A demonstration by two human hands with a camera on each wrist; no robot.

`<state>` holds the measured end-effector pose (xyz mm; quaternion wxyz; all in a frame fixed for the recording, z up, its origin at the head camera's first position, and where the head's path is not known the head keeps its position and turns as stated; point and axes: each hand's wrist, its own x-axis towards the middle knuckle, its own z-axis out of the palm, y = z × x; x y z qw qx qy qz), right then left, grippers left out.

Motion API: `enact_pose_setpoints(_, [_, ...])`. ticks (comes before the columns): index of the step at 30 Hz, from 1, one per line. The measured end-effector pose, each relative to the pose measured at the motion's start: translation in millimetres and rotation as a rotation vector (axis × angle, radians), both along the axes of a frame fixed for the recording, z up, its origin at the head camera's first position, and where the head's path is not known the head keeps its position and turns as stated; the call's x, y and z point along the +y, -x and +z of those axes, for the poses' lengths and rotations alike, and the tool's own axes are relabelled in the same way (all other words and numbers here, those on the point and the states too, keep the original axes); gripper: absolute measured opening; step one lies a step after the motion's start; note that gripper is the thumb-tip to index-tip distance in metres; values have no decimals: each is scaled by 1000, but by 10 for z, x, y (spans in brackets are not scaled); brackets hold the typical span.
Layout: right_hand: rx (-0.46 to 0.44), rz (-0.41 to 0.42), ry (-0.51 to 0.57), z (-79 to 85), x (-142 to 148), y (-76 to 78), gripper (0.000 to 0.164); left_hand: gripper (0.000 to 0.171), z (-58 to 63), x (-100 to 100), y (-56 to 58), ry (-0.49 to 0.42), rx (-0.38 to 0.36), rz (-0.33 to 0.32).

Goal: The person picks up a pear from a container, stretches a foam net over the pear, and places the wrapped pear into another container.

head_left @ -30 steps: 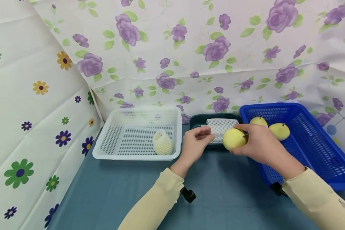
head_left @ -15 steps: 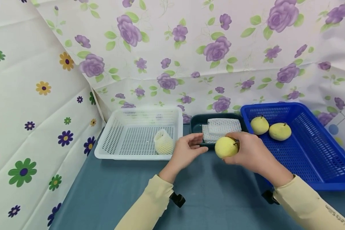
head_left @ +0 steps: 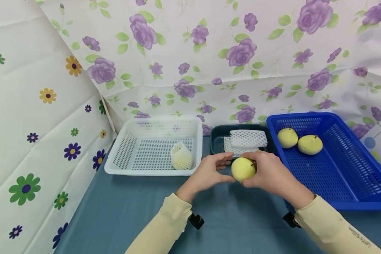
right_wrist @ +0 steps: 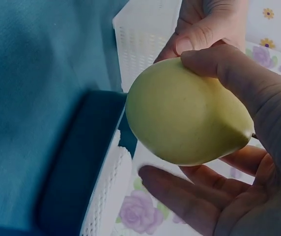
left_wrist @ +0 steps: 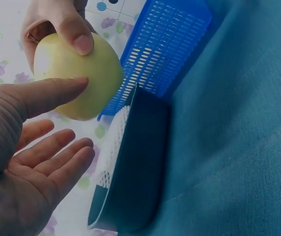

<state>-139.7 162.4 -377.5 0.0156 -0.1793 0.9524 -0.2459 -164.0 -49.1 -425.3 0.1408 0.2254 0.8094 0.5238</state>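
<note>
A yellow pear [head_left: 242,169] is held up above the table's front part, its stem toward my right hand [head_left: 270,173]. The thumb and fingers of that hand grip it, as the right wrist view also shows the pear [right_wrist: 184,113] between them. My left hand [head_left: 209,172] is at the pear's left side with its fingers spread and fairly straight. In the left wrist view its thumb [left_wrist: 57,93] overlaps the pear; whether it touches, I cannot tell. White foam net sleeves [head_left: 248,138] lie in a dark green tray [head_left: 220,131] just behind the hands.
At the left stands a white basket [head_left: 120,171] with a net-wrapped fruit [head_left: 181,157] in it. A blue basket [head_left: 346,169] at the right holds two pears, one pear [head_left: 287,137] beside another pear [head_left: 310,144]. A flowered sheet [head_left: 184,53] hangs behind.
My right hand has carried the pear left and toward me, away from the blue basket. My left hand first drew back left, then came up to the pear.
</note>
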Motion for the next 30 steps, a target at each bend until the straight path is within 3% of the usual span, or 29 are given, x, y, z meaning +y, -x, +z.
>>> enact_pose_setpoints(13, [-31, 48, 60, -174, -24, 7, 75, 74, -68, 41, -62, 28, 18, -35])
enact_pose_setpoints(21, [-64, 65, 81, -343, -15, -4, 79, 72, -194, -8, -68, 38, -26, 14])
enact_pose_setpoints(30, [-102, 49, 142, -582, -23, 10, 81, 69, -332, -34, -42, 84, -45, 7])
